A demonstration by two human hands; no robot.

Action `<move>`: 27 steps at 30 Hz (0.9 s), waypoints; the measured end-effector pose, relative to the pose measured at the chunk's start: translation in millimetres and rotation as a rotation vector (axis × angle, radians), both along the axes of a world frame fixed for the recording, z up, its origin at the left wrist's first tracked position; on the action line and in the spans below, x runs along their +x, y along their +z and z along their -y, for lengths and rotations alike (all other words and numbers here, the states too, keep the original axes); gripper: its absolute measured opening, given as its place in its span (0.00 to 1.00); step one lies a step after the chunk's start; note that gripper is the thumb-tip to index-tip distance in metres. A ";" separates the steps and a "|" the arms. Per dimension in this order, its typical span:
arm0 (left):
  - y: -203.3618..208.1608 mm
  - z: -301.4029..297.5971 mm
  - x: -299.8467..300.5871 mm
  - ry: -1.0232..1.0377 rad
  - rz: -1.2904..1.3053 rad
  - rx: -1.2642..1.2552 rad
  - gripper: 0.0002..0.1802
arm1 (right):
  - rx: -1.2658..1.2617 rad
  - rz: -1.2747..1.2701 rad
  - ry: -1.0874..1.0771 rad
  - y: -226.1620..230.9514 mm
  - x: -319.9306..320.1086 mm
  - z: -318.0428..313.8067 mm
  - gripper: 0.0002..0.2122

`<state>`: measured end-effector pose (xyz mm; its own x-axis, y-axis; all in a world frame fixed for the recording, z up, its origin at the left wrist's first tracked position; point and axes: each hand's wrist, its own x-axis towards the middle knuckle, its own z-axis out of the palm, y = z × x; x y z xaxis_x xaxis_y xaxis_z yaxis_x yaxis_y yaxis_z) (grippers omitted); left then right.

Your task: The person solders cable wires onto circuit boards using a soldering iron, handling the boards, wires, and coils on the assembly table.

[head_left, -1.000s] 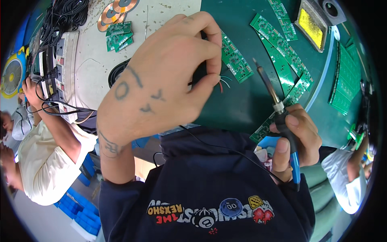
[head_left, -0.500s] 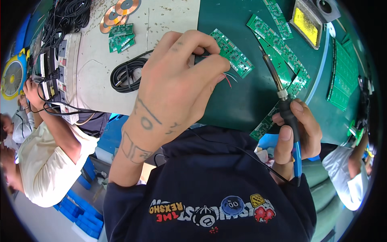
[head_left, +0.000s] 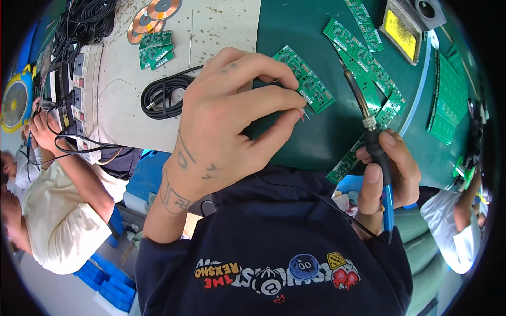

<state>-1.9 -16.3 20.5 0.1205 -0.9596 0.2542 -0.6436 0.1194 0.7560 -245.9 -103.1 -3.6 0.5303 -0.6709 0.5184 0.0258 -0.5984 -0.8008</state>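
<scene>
My left hand [head_left: 226, 110] is closed, with thumb and fingertips pinching thin wires [head_left: 307, 114] whose bare-looking ends poke out past the fingertips. Just beyond those fingertips a green circuit board [head_left: 311, 84] lies on the green mat. A coiled black cable [head_left: 167, 100] rests left of this hand, its lead running under the fingers. In my right hand [head_left: 403, 168] is a soldering iron [head_left: 373, 145] with a black and blue handle. Its tip points up and away, over long green circuit board strips [head_left: 377, 68] and touching none that I can make out.
A soldering stand with a yellow sponge [head_left: 399, 32] is at the far right, near a green board panel [head_left: 447, 100]. Copper coils [head_left: 142, 26] and small green boards [head_left: 156, 52] lie far left. Beside a power strip [head_left: 84, 89], another person's hand [head_left: 45, 126] handles cables.
My left hand has shifted slightly nearer and its fingers have changed their pinch on the wires. The circuit board beside it has moved a little toward me. My right hand holds still.
</scene>
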 end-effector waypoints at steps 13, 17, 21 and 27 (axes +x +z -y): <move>-7.0 3.0 -9.2 0.035 0.158 -0.162 0.08 | -0.042 -0.028 0.000 0.6 -1.0 2.2 0.17; -7.3 4.3 -14.7 0.034 0.142 -0.151 0.08 | 0.000 -0.006 0.004 -0.2 -4.5 1.3 0.17; -8.8 8.4 -12.2 -0.009 0.088 -0.135 0.09 | 0.033 0.005 -0.019 -0.6 -7.0 -0.8 0.18; -7.1 9.5 -6.7 -0.085 -0.101 -0.065 0.10 | 0.056 0.014 -0.051 -1.4 -8.3 -2.5 0.18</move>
<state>-8.6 -25.8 13.4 0.0673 -0.9494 0.3067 -0.5497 0.2213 0.8056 -254.3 -100.7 -5.0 0.4877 -0.7250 0.4862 0.0076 -0.5535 -0.8328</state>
